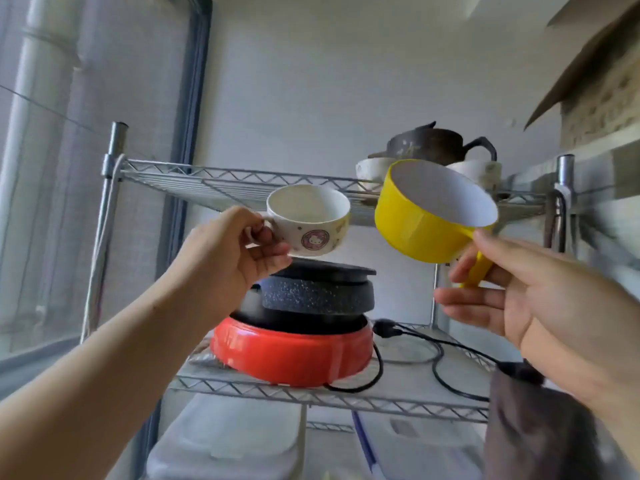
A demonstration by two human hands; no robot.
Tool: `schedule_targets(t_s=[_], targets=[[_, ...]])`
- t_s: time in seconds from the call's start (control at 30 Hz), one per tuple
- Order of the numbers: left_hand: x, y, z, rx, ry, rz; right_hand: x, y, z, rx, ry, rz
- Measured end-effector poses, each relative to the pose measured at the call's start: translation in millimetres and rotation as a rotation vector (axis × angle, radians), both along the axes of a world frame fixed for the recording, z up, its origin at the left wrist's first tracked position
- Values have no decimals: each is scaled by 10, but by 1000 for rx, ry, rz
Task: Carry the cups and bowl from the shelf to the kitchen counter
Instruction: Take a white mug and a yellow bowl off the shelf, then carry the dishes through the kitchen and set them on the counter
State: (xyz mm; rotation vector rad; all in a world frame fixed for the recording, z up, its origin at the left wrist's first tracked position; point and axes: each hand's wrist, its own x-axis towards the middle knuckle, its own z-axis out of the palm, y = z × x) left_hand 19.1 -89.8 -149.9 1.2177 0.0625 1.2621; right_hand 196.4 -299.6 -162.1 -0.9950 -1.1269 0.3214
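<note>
I hold the white cup (pixel 309 219) by its handle in my left hand (pixel 231 252), thumb on top and fingers curled through and under the loop, so the hand is clamped on it; the cup sits upright, its pink cartoon sticker facing me, lifted clear in front of the wire shelf (pixel 221 178). My right hand (pixel 526 299) grips the yellow cup (pixel 429 216) by its yellow handle, thumb pressed near the rim and the other fingers spread loosely below; this cup is tilted, its white inside turned up and toward me. The two cups hang side by side in the air, near each other but not touching, my hands well apart. Just behind the yellow cup, on the top tier, a dark teapot (pixel 433 142) rests over two pale bowls (pixel 372 173), partly hidden by the cup. Below my left hand, on the lower tier, a red cooker (pixel 291 351) carries a black speckled pan (pixel 318 296) with a dark lid tipped on it. A black cord (pixel 440 344) trails from the cooker toward my right wrist. Under that tier, beneath both arms, stand white lidded bins (pixel 228 438).
</note>
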Motion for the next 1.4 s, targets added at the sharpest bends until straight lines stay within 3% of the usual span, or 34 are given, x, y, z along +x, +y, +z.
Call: schedule_targets(t_s=[0.2, 0.57, 0.97, 1.17, 1.4], targets=[[260, -243, -1083, -50, 121, -255, 33, -574, -1048, -168, 111, -156], [753, -798, -2815, -115, 381, -482, -339, -1435, -2697, -484, 330, -464], [1277, -1762, -4046, -159, 602, -960, -736, -2648, -3510, -641, 597, -913], [1507, -2619, -4354, -147, 743, -1280, -1018, -3425, -3841, -644, 840, -1152], [1753, -3791, -4701, -20, 934, -1479, -1385, -4229, -4171, -502, 1120, -1430]])
